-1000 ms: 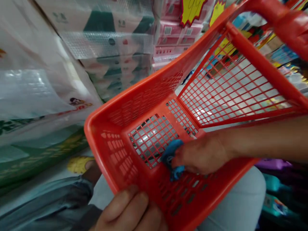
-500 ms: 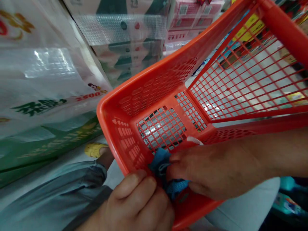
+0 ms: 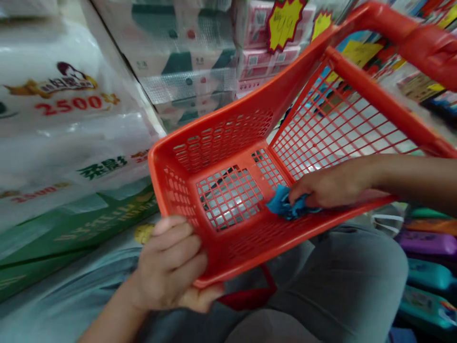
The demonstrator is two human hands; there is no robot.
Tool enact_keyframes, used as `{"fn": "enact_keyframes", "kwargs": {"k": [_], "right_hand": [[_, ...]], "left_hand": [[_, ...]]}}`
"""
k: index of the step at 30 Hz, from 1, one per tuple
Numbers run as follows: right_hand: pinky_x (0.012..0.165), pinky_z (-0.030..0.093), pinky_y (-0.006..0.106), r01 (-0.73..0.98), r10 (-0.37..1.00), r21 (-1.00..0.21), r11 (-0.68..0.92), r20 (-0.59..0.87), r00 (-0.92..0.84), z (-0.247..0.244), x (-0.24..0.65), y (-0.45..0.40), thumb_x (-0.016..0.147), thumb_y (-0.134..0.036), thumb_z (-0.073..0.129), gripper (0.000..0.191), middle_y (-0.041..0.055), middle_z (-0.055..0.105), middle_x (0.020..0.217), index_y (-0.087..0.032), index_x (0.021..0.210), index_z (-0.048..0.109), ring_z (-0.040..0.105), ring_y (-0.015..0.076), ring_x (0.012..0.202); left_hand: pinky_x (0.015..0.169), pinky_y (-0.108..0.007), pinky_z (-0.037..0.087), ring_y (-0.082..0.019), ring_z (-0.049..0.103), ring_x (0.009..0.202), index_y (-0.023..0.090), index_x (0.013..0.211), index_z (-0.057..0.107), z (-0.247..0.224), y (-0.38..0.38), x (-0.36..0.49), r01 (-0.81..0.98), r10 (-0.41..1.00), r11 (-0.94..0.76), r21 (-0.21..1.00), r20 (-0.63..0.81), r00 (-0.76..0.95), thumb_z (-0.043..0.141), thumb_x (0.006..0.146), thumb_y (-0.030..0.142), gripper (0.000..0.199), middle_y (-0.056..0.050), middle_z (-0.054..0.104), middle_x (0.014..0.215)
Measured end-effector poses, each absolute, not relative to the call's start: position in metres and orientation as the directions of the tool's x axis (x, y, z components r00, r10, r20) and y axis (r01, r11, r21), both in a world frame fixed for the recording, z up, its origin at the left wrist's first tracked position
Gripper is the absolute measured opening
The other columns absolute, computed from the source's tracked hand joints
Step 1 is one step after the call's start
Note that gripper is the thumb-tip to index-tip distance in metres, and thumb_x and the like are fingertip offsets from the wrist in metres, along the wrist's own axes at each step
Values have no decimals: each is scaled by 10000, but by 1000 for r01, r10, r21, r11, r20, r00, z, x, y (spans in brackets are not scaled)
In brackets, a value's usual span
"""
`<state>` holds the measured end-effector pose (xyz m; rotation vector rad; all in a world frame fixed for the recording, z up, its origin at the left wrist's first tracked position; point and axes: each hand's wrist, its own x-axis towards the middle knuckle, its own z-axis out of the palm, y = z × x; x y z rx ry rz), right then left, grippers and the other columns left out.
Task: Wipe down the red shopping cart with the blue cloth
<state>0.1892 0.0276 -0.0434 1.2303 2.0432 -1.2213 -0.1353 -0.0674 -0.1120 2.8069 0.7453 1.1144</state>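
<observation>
Blue cloth bunched in the right hand, inside a red basket held by its corner

The red basket sits tilted across the middle of the frame, its open top facing the camera. The left hand, at lower left of centre, is clasped on the basket's near-left corner: the fingers curl over the rim, and the thumb reaches along below its edge. The right hand comes in from the right edge of the frame and reaches inside, its fingers closed on the crumpled blue cloth. The cloth is just right of centre, by the inner face of the near side wall, to the right of the larger floor grid; how firmly it presses there cannot be told.

At upper right, a mesh panel slants across the basket's far end, and a thick red handle arches above it. Legs in grey-blue trousers fill the lower part of the frame, below the basket.

White plastic-wrapped packs, some printed "2500" in red, fill the left side, with a green pack beneath them. Pink packs and a yellow starburst price sign stand at the top, right of centre. A purple bottle and teal bottles lie at lower right.
</observation>
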Motion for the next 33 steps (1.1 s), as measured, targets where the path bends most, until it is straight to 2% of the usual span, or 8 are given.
{"fn": "enact_keyframes", "kwargs": {"k": [2,4,9,14,19,24,29,33], "right_hand": [[559,464,250,890,390,-403,216,-800,-456,-34,206,33,692,-135,587,136,-18,654,618,-209,662,697,555,134,556],[579,465,256,892,432,-403,206,-780,-452,-21,218,33,696,-129,581,150,-9,670,646,-208,687,707,576,144,578],[789,515,290,771,529,-607,193,-597,-603,12,220,15,756,-161,568,240,-23,733,894,-259,893,738,667,191,807],[790,480,270,696,650,-675,245,-419,-635,14,222,8,793,-185,509,321,-10,705,981,-238,1052,690,638,170,878],[755,484,255,556,837,-830,49,-270,-476,-4,227,8,780,-237,569,302,12,675,995,-192,1077,605,616,149,859],[834,527,327,302,967,-953,38,-41,-250,-9,224,-2,805,-370,630,478,56,651,1151,-200,1241,533,634,183,939],[1020,491,355,2,952,-980,199,193,-239,-13,219,-15,756,-252,683,820,65,510,1442,-284,1494,324,592,202,1181],[1032,499,368,-187,942,-976,113,165,-292,-13,220,-22,725,-268,742,1016,82,426,1532,-316,1560,165,574,219,1244]], "left_hand": [[701,-362,435,-158,489,606,216,640,566,-111,-63,-142,461,497,-856,233,618,610,453,944,483,420,-8,538,586],[784,-400,462,-191,561,708,217,736,618,-111,-58,-148,503,547,-826,255,579,604,433,936,501,394,-31,590,667],[1099,-530,394,-249,663,966,203,1136,651,-97,-53,-150,606,647,-754,253,449,617,527,880,462,385,-76,717,986],[930,-419,554,-221,710,906,239,1337,574,-65,-54,-108,762,871,-491,422,262,416,562,913,435,468,-71,746,1064],[961,-401,540,-223,662,1074,248,1342,543,-36,-42,-33,580,898,-417,700,218,382,614,896,416,482,-84,679,1213],[904,-419,546,-215,647,955,192,1128,567,-28,-29,20,449,975,-211,868,158,155,667,847,475,411,-91,656,1100],[1034,-449,504,-264,604,1209,238,1408,387,-45,-17,44,-66,975,-8,998,23,223,747,782,524,777,-154,502,1460],[1117,-497,426,-320,484,1372,319,1544,222,-46,-15,41,-86,975,-9,996,27,219,822,716,500,1038,-150,365,1579]]}}
